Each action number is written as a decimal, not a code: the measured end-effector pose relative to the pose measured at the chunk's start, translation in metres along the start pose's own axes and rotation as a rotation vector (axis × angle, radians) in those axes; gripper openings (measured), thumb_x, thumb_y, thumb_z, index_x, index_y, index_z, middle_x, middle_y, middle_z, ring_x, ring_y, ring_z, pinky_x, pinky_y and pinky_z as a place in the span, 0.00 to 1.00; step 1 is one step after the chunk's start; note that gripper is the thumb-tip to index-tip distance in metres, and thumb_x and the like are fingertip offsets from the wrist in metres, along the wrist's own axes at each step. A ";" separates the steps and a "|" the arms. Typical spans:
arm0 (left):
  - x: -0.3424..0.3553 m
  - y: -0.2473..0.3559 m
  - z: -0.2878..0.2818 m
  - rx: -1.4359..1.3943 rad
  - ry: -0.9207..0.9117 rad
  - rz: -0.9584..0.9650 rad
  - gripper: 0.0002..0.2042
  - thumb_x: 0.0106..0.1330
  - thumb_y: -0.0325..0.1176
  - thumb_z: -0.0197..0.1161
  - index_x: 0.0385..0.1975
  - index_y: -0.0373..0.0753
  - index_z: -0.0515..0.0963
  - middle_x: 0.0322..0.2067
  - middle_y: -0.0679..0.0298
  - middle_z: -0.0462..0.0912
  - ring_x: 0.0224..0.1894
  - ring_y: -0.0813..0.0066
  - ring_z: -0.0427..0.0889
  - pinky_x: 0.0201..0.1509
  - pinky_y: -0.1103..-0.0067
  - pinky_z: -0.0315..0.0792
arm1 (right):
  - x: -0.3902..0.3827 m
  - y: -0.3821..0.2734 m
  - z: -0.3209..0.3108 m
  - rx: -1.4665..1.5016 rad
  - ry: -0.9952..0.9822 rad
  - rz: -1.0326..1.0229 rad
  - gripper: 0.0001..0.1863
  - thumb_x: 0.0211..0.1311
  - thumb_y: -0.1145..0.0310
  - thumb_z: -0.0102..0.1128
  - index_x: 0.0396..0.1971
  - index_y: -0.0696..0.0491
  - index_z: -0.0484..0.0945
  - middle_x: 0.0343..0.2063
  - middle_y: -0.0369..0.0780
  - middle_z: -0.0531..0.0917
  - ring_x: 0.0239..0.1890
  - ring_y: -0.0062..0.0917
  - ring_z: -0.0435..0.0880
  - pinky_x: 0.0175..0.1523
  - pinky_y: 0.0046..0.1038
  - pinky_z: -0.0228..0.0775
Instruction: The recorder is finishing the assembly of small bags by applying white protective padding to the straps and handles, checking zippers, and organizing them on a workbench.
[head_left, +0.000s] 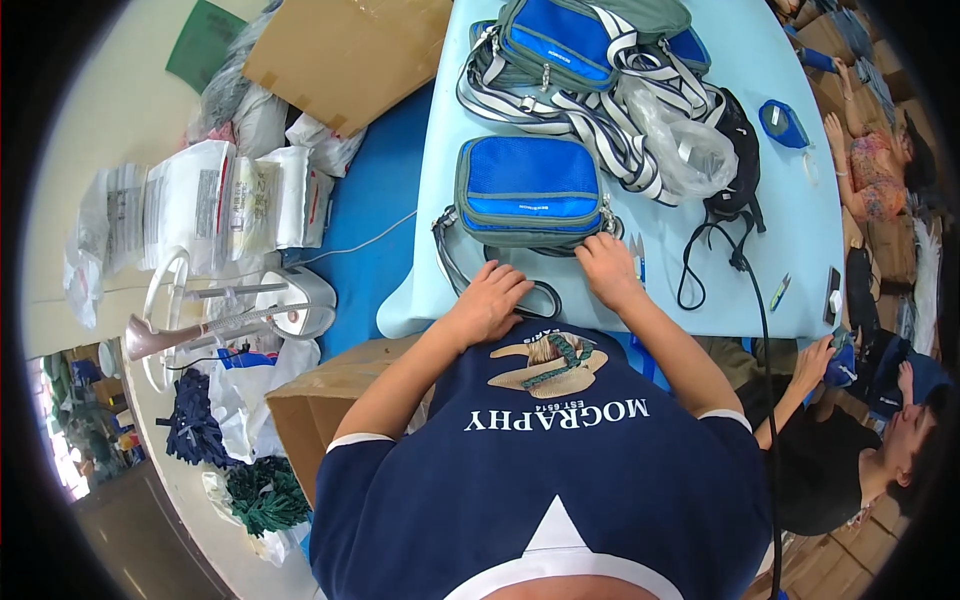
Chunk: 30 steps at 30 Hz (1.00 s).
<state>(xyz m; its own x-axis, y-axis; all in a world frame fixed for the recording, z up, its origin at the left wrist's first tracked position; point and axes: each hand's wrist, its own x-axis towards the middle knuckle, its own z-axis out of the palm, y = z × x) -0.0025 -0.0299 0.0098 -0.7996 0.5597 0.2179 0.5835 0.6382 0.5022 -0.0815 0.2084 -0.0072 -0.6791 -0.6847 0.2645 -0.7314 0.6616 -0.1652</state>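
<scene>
A blue and grey shoulder bag lies flat on the pale blue table in front of me. Its dark strap runs from the left side and loops along the near edge. My left hand is on this strap, fingers bent and closed round part of it, just below the bag. At the bag's near right corner, my right hand has its fingertips pinched on the strap where it meets the bag. The fingertips partly hide what they grip. Small scissors lie just right of that hand.
Beyond are stacked blue bags, striped straps, a clear plastic bag and a black pouch. Thread snips lie at the right. A garment steamer and cardboard box stand left. Co-workers sit at the right.
</scene>
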 end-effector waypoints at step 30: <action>0.039 -0.015 0.058 0.404 0.068 -0.052 0.16 0.49 0.39 0.62 0.34 0.37 0.71 0.35 0.60 0.73 0.43 0.63 0.70 0.49 0.70 0.61 | 0.001 -0.008 0.022 0.061 0.024 -0.033 0.21 0.41 0.67 0.60 0.40 0.55 0.71 0.43 0.42 0.72 0.51 0.35 0.67 0.54 0.37 0.57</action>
<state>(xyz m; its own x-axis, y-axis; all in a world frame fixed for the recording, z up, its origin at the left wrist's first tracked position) -0.0341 0.0129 -0.0381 -0.8293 0.4933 0.2625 0.5397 0.8288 0.1478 -0.0780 0.1956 -0.0268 -0.6533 -0.6981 0.2929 -0.7564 0.6185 -0.2130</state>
